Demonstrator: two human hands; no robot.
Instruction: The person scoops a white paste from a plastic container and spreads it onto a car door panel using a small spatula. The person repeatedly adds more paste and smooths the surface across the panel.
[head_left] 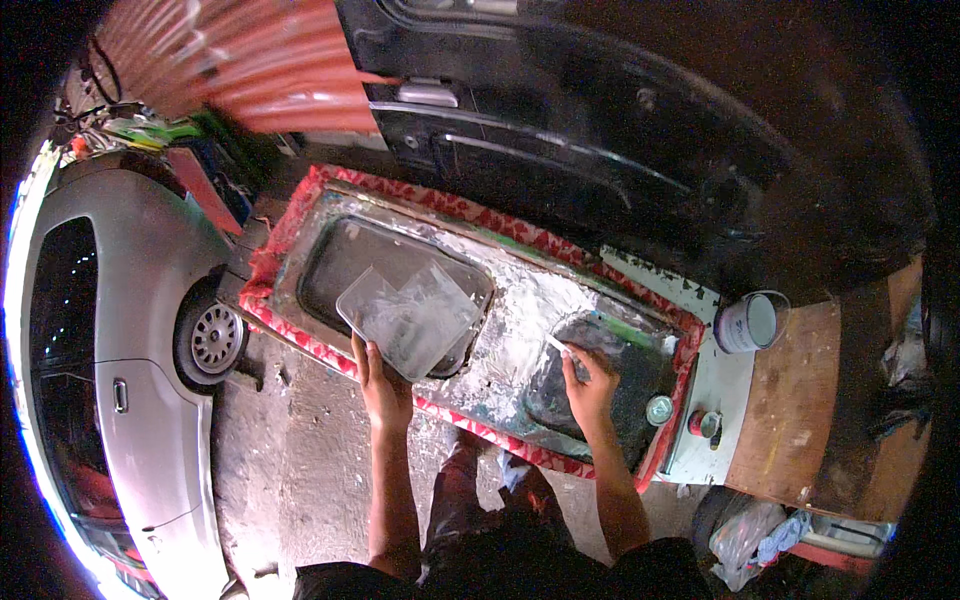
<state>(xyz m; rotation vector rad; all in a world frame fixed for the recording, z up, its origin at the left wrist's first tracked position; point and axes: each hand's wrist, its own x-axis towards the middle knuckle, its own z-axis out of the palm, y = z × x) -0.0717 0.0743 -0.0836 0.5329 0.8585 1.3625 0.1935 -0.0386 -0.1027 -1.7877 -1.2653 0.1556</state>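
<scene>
While my forearms come up from the lower edge, I read the left hand as closed on the near corner of a clear plastic tray, thumb on top, holding it tilted over the left recess of the panel. It looks light and a little flexible, smeared with pale filler, so probably slick; I judge the rim corner the soundest place for a grip, since a mid-edge hold would let it bow.

My right hand is pinched shut around a small white spreader, its tip touching the dark right recess. That tool seems thin and stiff.

The panel lies on the bench, edged with red masking that marks its border; filler on it looks wet, so I would avoid dragging a wrist across. Right of my hand stand a small tin and a red-lidded pot, with an open paint can further off. Open room lies over the panel's middle. Beyond it rises a black car door; a silver car sits left.
</scene>
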